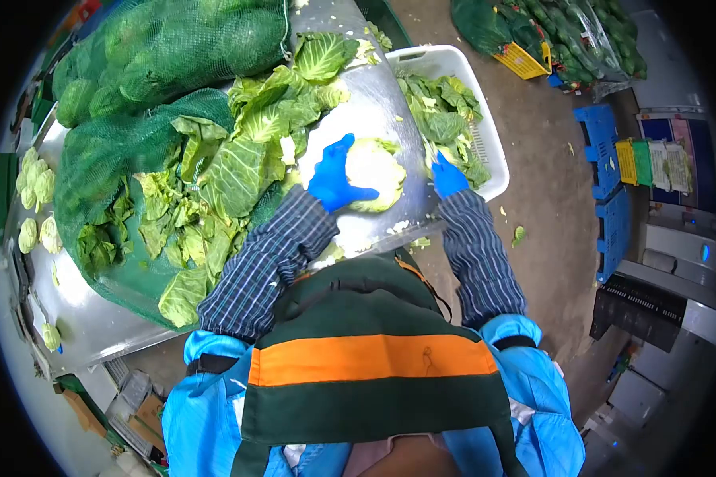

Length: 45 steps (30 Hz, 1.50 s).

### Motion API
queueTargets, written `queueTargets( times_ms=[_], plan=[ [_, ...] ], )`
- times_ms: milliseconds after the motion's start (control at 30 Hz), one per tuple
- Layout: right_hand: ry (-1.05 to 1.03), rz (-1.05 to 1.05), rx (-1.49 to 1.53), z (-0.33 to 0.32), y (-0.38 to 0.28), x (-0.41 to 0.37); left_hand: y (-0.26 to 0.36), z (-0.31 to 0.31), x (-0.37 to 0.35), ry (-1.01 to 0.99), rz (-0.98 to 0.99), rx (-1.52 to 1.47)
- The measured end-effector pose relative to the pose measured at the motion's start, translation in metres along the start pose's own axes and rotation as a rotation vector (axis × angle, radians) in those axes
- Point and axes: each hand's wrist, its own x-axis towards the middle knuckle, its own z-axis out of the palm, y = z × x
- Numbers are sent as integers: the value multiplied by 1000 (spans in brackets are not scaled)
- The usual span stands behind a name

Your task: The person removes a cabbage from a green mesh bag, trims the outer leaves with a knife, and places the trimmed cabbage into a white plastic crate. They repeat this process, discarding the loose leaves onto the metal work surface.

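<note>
A pale, trimmed cabbage (374, 175) sits on the metal table (406, 151) in front of me. My left hand (338, 176), in a blue glove, grips its left side, thumb low and fingers high. Off the table's right edge, my right hand (450, 176), also gloved in blue, is closed at the near side of a white basket (495, 163). A thin pale thing shows at its fingertips, too small to name. Green cabbage leaves (441, 107) fill much of the basket. Left of the cabbage lies a heap of loose outer leaves (243, 171).
Full green mesh sacks of cabbages (175, 48) lie at the table's far left. An opened green net (135, 278) spreads under the leaves. Small cabbages (36, 181) line the left edge. Blue crates (601, 151) and a yellow crate (525, 60) stand to the right.
</note>
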Motion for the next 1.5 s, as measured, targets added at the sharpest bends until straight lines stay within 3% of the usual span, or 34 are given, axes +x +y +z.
queueTargets(
  times_ms=[67,100,133,200,233,267,300,333,400,467,533,733,867,933,967,1000,1067,1133,1167,1233,1333,1367,1400,1433,1500],
  plan=[
    [-103,196,353,-20,-6,-15,-29,-2,6,30,131,-82],
    [75,-11,329,-35,-34,-31,-28,-6,8,-6,102,-119],
    [74,-14,325,-44,-63,-31,-24,-12,15,-98,113,-84],
    [157,-296,636,-45,-103,-35,-3,-31,28,-320,242,45],
    [163,-296,639,-42,-104,-29,-4,-31,31,-197,297,-48],
    [-15,-191,567,-41,-105,-22,-5,-34,34,-73,353,-139],
    [-189,-88,494,-39,-106,-16,-8,-37,29,116,215,-154],
    [-178,-95,500,-41,-111,-20,-8,-41,22,123,21,-210],
    [-72,-24,788,-42,-120,-34,-8,-29,1,76,-96,-164],
    [-18,0,709,-32,-121,-32,-4,5,-14,223,47,-50],
    [-36,24,626,-35,-119,-30,3,20,-11,305,-32,2],
    [-10,49,723,-29,-95,-32,-9,11,2,174,123,15],
    [-9,92,911,-7,-45,-16,11,5,10,101,45,125],
    [21,469,1021,12,11,-4,-17,-2,14,69,161,36],
    [-77,295,754,-4,15,-14,-20,-5,11,77,154,38],
    [-80,287,754,-7,10,-6,-21,-1,9,112,146,8],
    [42,50,567,-46,-55,-37,6,0,3,85,74,56],
    [4,-104,342,-62,-95,-39,27,2,6,54,38,86],
    [4,-97,343,-63,-108,-44,30,5,5,55,38,103],
    [-94,-185,-49,-64,-126,-46,32,6,9,68,41,121],
    [-82,-150,-126,-62,-129,-43,29,10,7,60,-3,165],
    [-73,-22,-47,-56,-117,-28,27,11,5,47,35,205],
    [-45,-51,-93,-54,-97,-12,25,10,5,39,79,248],
    [-70,81,83,-64,-85,-3,20,10,3,45,79,250],
    [-100,-5,105,-38,-16,24,6,8,-3,98,153,200]
  ],
)
